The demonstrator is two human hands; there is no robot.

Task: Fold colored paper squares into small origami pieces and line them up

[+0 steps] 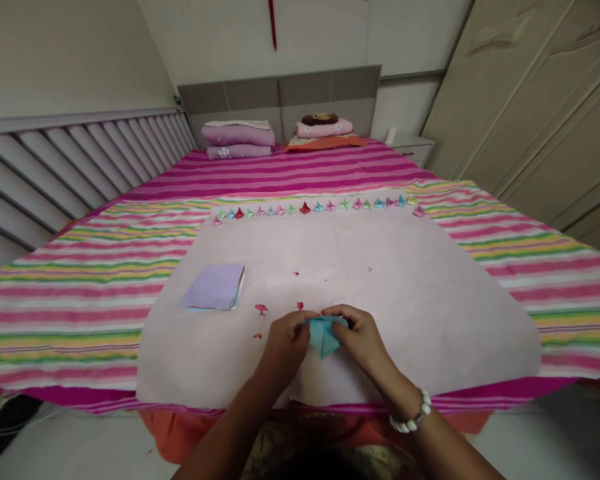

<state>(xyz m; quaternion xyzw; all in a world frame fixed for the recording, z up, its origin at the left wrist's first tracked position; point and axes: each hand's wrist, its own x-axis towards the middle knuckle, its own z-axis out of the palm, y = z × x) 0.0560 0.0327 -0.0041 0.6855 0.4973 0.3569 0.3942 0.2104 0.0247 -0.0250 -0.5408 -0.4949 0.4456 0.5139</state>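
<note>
Blue folded paper (324, 337) is held between the hands, over the near part of a pale sheet (440, 320); whether its lower point touches the sheet cannot be told for certain from this angle. Its left edge is pinched in the curled fingers of the left hand (285, 339). Its upper right part is gripped by the fingers of the right hand (363, 333), with the thumb laid on the near face and the index finger stretched along the top.

Just beyond the fingers, red scraps (261, 309) are scattered. To the left of the fingers and a little farther off, a stack of square papers (214, 287) is set, a lilac one uppermost. Far ahead of the fingers, a row of small folded pieces (305, 209) is laid along the far edge of the sheet. All this is borne by a bed (260, 175) with striped covers.

The layers could be skewed if they are pulled unevenly by the two hands, and the thin top edge could be torn if the pinches were drawn apart. A crease pressed against the soft bed might be left weak, as little firm backing would be given.
</note>
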